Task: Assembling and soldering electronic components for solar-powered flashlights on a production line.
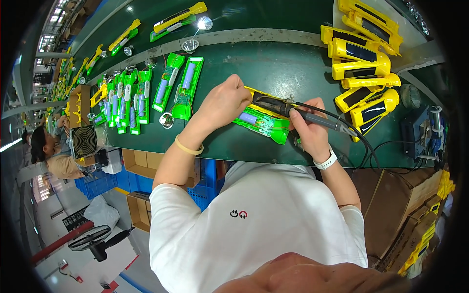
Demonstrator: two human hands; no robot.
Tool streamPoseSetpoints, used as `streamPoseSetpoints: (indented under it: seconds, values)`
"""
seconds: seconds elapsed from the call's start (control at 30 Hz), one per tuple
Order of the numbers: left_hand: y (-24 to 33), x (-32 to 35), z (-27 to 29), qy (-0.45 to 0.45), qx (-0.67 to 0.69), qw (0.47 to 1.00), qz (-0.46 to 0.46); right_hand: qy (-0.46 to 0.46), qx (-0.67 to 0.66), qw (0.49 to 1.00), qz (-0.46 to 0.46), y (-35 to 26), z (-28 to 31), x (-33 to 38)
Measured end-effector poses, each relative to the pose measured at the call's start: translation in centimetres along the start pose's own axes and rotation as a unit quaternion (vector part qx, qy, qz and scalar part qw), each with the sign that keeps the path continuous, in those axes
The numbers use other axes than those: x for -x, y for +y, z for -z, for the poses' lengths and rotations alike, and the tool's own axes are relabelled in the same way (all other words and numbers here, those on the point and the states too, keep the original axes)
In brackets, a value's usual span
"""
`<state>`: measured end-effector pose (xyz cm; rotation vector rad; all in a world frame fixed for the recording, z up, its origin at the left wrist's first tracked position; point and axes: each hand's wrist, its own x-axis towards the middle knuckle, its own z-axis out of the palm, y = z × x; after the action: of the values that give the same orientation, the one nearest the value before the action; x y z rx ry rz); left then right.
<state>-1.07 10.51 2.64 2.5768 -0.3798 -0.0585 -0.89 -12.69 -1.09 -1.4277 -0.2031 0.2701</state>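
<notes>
In front of me lie a yellow flashlight casing half [255, 93] and a bright green half [274, 128] with a blue cylindrical battery [247, 117] and a small circuit board in it. My left hand [228, 100] is closed, its fingertips pinching at the left end of the yellow half; anything thinner between them is hidden. My right hand [312, 129] grips a soldering iron by its grey handle [318, 120], thumb on top. The iron lies over the yellow half and points left, its tip hard to make out. A black cord trails from it to the right.
Left on the green bench [222, 61] stand several opened green units [188, 80] with batteries and round reflectors [166, 120]. Yellow casings with dark panels [361, 63] pile up at right, near a blue soldering station [417, 132]. Another person [51, 151] sits far left.
</notes>
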Motion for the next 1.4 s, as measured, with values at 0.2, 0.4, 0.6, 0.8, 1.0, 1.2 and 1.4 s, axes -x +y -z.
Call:
streamPoseSetpoints:
  seconds: [0.2,0.4,0.6,0.8,1.0,1.2,1.4]
  values:
    - [-0.2,-0.5,-0.2,-0.015,-0.021,0.999,-0.019,-0.002,0.019,1.0,-0.007,0.1,-0.2,-0.1]
    - [-0.3,-0.6,0.1,-0.04,-0.021,0.999,-0.018,-0.007,0.029,1.0,-0.007,0.3,-0.5,-0.1]
    - [-0.2,-0.8,0.3,-0.057,-0.022,0.998,-0.019,-0.008,0.045,0.999,-0.014,0.4,-0.4,-0.4]
    - [0.1,-1.2,0.3,-0.059,-0.047,0.997,-0.016,-0.003,-0.03,0.999,-0.031,-0.8,-0.1,-0.3]
    - [0.3,-1.7,0.2,-0.067,-0.065,0.994,-0.052,0.179,-0.109,0.976,0.051,-2.3,4.8,2.5]
    - [0.8,-1.1,0.8,-0.072,-0.064,0.995,-0.041,0.363,-0.122,0.885,0.263,-6.1,16.2,1.2]
    - [1.4,-1.0,1.2,-0.077,-0.066,0.994,-0.032,0.287,0.055,0.91,0.294,-7.1,22.0,-1.2]
